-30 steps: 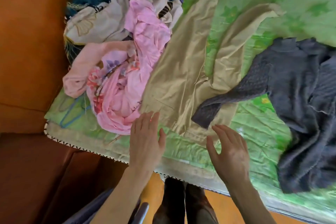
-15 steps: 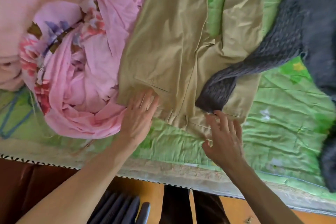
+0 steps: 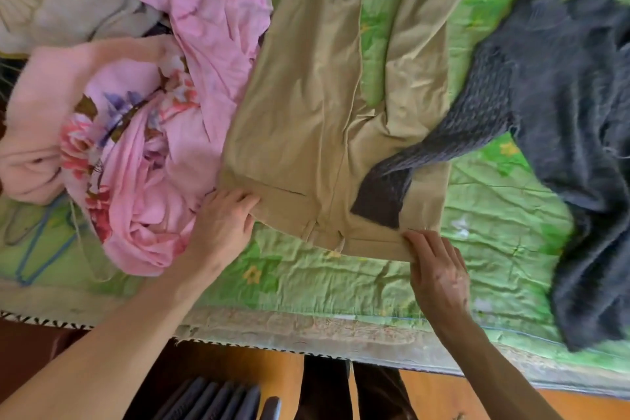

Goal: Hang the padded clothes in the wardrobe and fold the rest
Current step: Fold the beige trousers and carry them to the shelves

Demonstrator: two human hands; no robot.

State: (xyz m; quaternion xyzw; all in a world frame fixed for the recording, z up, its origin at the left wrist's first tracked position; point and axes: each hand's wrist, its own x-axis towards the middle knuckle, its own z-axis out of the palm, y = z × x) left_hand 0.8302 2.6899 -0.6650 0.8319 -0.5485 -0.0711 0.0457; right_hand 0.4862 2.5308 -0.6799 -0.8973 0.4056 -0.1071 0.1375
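Observation:
Khaki trousers (image 3: 306, 106) lie flat on the green bed cover (image 3: 324, 283), waistband toward me, legs running away. My left hand (image 3: 225, 218) grips the waistband's left corner, fingers curled over the cloth. At the right corner my right hand (image 3: 436, 266) pinches the waistband edge. A dark grey knitted sweater (image 3: 572, 119) lies to the right, and one of its sleeves (image 3: 443, 153) crosses over the trousers' right hip.
A heap of pink floral cloth (image 3: 136, 153) and a beige printed garment (image 3: 68, 0) is piled on the left, touching the trousers. A blue hanger (image 3: 37, 242) lies under the pink heap. The bed's trimmed front edge (image 3: 306, 331) runs below my hands.
Both hands went from hovering open near the trousers to closing on the waistband corners. The view has leaned in closer over the bed.

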